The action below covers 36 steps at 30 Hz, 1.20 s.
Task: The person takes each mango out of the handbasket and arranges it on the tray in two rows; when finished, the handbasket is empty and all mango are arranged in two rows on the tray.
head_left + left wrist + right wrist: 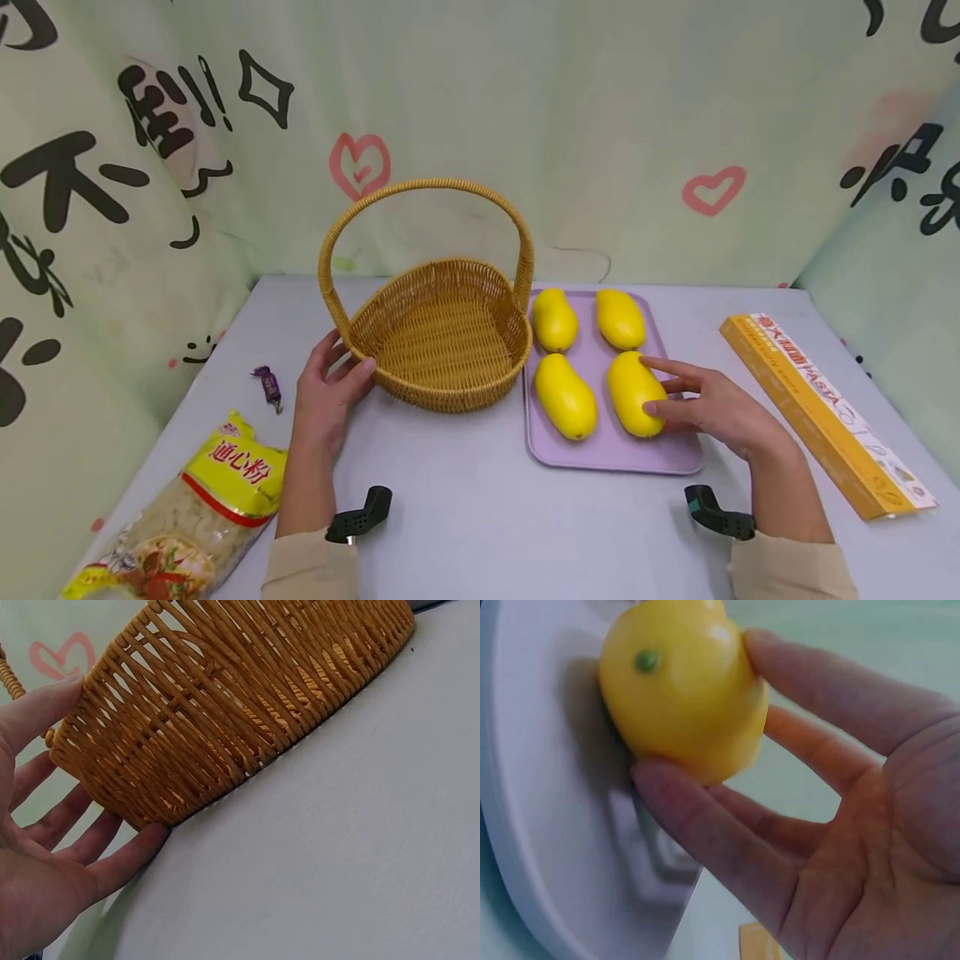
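Observation:
A wicker basket [442, 333] with a tall arched handle stands left of a lilac tray [615, 457]. My left hand [333, 383] grips the basket's left side. In the left wrist view the thumb lies at the woven rim [94, 675], and the fingers curve around the outer side near the base. Several smooth yellow papaya-shaped fruits lie on the tray. My right hand [708, 408] holds the front right fruit [632, 396] between thumb and fingers. Close up, that fruit [679, 697] shows a green tip, with fingertips against both sides of it.
A yellow-topped bag of pasta [232, 475] lies front left, with a small purple wrapped candy [267, 387] behind it. A long orange pasta box [825, 417] lies right of the tray. Printed curtains [600, 150] hang behind and beside the table.

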Each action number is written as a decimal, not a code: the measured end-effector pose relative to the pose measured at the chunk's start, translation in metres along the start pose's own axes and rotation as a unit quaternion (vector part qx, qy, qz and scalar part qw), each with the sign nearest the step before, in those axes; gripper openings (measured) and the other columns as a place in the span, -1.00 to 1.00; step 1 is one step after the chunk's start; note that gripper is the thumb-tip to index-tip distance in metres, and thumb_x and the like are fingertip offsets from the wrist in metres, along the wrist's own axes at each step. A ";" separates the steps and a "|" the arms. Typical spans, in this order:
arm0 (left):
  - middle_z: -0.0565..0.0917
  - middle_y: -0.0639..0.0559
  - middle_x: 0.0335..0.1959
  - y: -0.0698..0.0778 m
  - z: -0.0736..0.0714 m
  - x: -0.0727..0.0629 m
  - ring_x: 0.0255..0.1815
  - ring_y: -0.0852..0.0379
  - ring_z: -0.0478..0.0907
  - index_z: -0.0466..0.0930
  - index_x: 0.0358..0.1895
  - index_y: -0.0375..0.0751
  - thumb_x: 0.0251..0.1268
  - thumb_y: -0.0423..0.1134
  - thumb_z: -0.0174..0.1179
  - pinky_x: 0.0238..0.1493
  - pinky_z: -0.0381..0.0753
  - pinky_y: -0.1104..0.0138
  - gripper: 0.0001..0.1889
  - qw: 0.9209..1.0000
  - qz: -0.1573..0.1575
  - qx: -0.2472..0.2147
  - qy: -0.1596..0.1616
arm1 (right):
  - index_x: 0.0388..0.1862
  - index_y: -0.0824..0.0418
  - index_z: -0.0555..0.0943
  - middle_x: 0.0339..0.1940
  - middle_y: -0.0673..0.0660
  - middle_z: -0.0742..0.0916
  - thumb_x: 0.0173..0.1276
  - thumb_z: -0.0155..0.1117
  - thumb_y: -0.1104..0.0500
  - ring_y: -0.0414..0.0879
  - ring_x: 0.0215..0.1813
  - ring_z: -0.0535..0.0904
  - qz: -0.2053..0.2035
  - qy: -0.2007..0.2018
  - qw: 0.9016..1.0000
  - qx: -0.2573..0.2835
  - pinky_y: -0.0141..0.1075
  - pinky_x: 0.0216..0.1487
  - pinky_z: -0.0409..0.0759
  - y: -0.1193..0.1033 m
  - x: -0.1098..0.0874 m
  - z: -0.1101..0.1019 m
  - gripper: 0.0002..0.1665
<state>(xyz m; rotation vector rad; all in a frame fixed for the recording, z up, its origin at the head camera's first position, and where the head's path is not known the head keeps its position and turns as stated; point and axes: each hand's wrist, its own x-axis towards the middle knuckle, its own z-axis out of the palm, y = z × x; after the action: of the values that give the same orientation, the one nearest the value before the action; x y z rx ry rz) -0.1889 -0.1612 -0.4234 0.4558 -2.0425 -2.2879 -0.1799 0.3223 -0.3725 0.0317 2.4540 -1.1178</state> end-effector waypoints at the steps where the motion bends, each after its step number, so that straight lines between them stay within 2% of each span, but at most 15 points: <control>1: 0.30 0.04 0.58 0.001 0.001 0.001 0.53 0.04 0.37 0.17 0.62 0.28 0.37 -0.26 0.39 0.24 0.67 0.30 -0.16 1.000 0.001 -0.002 -0.001 | 0.69 0.00 0.19 0.47 0.46 0.39 0.39 0.41 -0.17 0.00 0.05 0.64 -0.002 0.000 1.000 0.001 -0.25 0.10 0.70 0.002 0.001 -0.001 0.00; 10: 0.30 0.03 0.58 0.004 0.001 0.002 0.52 0.04 0.37 0.18 0.62 0.29 0.37 -0.30 0.38 0.27 0.66 0.26 -0.16 1.000 -0.001 -0.014 0.003 | 0.69 0.05 0.18 0.44 0.41 0.39 0.38 0.42 -0.18 0.04 0.12 0.57 0.006 0.009 1.000 0.028 -0.35 0.05 0.71 0.007 0.006 -0.004 0.03; 16: 0.30 0.04 0.58 0.004 0.000 0.000 0.52 0.04 0.37 0.18 0.62 0.30 0.37 -0.31 0.37 0.27 0.66 0.26 -0.15 1.000 -0.003 -0.013 0.005 | 0.72 0.02 0.07 0.47 0.44 0.37 0.38 0.41 -0.21 0.01 0.10 0.61 0.013 0.000 1.000 0.022 -0.21 0.17 0.72 0.005 0.007 -0.003 0.11; 23: 0.30 0.05 0.58 0.004 0.000 -0.001 0.52 0.04 0.38 0.18 0.62 0.31 0.38 -0.29 0.37 0.27 0.65 0.26 -0.16 1.000 -0.003 -0.007 0.010 | 0.68 0.11 0.18 0.40 0.40 0.42 0.39 0.41 -0.19 0.04 0.10 0.58 0.001 0.010 1.000 0.027 -0.35 0.06 0.70 0.005 0.005 -0.003 0.03; 28: 0.31 0.05 0.57 0.004 0.001 -0.001 0.51 0.03 0.39 0.19 0.61 0.30 0.38 -0.29 0.37 0.25 0.66 0.28 -0.17 1.000 -0.002 -0.006 0.010 | 0.67 0.13 0.19 0.39 0.39 0.42 0.39 0.41 -0.18 0.06 0.13 0.55 0.002 0.008 1.000 0.030 -0.33 0.07 0.70 0.007 0.004 -0.002 0.02; 36: 0.30 0.05 0.58 0.003 0.001 -0.002 0.53 0.03 0.37 0.18 0.62 0.30 0.38 -0.30 0.37 0.25 0.66 0.29 -0.17 1.000 -0.009 -0.004 0.008 | 0.69 0.16 0.12 0.44 0.44 0.39 0.41 0.40 -0.16 -0.02 0.03 0.69 0.008 0.001 0.999 0.053 -0.27 0.10 0.76 0.008 0.001 -0.002 0.06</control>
<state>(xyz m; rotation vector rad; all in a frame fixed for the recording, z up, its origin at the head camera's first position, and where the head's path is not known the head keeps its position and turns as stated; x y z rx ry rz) -0.1880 -0.1601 -0.4200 0.4916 -2.0288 -2.2937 -0.1798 0.3287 -0.3776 0.0854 2.3887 -1.2399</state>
